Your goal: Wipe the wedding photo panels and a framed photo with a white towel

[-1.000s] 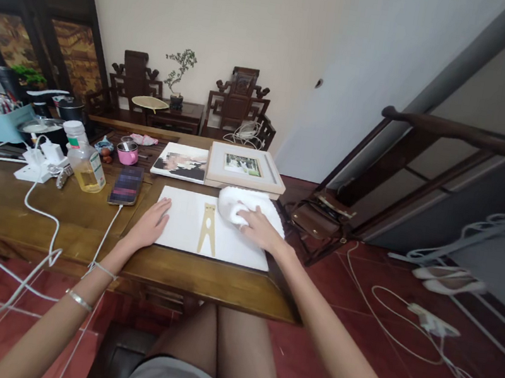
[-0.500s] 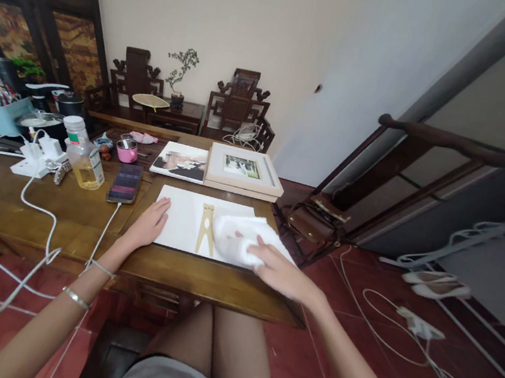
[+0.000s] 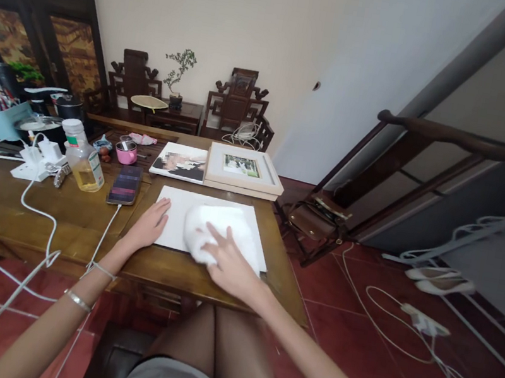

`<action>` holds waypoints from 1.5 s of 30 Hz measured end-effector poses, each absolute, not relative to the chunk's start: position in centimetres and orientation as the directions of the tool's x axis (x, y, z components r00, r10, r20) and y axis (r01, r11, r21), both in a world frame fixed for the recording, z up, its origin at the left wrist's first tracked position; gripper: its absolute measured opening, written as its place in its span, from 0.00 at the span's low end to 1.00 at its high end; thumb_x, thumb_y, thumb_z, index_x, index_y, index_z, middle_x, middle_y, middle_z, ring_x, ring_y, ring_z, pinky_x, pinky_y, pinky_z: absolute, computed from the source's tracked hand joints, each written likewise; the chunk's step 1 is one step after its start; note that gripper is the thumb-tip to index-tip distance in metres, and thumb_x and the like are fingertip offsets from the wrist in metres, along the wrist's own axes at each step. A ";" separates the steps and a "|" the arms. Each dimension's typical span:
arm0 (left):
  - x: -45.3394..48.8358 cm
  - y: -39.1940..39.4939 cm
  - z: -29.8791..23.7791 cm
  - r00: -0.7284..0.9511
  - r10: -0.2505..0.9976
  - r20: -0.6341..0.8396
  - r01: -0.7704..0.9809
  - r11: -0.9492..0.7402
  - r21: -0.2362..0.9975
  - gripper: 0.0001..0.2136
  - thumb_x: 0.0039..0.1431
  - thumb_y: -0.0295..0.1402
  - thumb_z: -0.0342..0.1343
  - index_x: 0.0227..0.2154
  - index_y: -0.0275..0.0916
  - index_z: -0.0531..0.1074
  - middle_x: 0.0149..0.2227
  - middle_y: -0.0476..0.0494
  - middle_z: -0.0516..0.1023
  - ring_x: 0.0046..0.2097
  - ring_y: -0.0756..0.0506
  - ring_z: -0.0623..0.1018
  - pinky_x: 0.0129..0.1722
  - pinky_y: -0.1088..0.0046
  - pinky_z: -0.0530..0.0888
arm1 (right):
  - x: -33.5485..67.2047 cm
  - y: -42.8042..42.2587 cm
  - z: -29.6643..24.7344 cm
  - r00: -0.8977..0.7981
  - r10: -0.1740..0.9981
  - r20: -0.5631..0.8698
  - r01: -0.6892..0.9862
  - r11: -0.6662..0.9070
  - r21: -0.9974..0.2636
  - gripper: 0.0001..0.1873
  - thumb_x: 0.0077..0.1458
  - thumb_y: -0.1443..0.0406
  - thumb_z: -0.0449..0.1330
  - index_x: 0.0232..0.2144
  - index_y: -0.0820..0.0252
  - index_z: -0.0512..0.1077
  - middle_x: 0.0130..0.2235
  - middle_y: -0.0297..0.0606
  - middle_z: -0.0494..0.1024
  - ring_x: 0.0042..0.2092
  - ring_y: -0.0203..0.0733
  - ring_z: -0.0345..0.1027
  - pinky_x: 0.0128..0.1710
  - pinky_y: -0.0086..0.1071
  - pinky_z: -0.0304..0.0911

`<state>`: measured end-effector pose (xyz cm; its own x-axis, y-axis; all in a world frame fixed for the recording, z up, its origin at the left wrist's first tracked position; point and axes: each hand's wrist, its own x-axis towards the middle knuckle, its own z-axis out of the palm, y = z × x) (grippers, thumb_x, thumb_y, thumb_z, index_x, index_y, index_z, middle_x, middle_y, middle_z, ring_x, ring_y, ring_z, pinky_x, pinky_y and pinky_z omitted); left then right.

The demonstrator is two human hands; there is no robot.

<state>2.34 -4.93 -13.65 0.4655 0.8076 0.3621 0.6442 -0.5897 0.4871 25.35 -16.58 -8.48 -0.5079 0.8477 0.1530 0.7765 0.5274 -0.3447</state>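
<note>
My right hand [image 3: 229, 262] presses a bunched white cloth [image 3: 228, 220] down on a flat white panel [image 3: 175, 218], its fingers spread over the fabric. At the panel's left edge, my left hand [image 3: 150, 224] lies flat with the fingers stretched out, resting on the edge and holding nothing. The cloth covers the middle of the panel, so whatever is under it is hidden. The panel's lower edge runs close to the front of the wooden table [image 3: 143, 271].
Behind the panel lie a framed picture [image 3: 241, 165] and a photo print [image 3: 179, 165]. To the left are a charging phone [image 3: 124, 185], a bottle of yellow liquid [image 3: 86, 163], a pink cup [image 3: 127, 151] and a power strip [image 3: 36, 161] with trailing cables.
My right hand has swept the white cloth leftward across the panel. The gold cutout figure that showed in the middle is now covered. My left hand has stayed in place.
</note>
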 end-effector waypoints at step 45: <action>2.6 -5.1 -12.3 0.213 0.878 0.429 0.466 -0.477 0.745 0.24 0.65 0.42 0.37 0.56 0.31 0.63 0.60 0.36 0.64 0.61 0.45 0.63 0.62 0.64 0.56 | 19.8 -14.1 -6.5 -0.746 0.661 0.079 0.646 0.748 -0.155 0.19 0.48 0.72 0.52 0.43 0.61 0.72 0.55 0.48 0.69 0.61 0.54 0.51 0.58 0.54 0.45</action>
<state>2.57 -5.15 -12.31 0.2128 0.8780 0.4287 0.4664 -0.4768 0.7451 19.82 -14.11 -6.46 -0.7464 0.6608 0.0792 0.6456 0.7478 -0.1550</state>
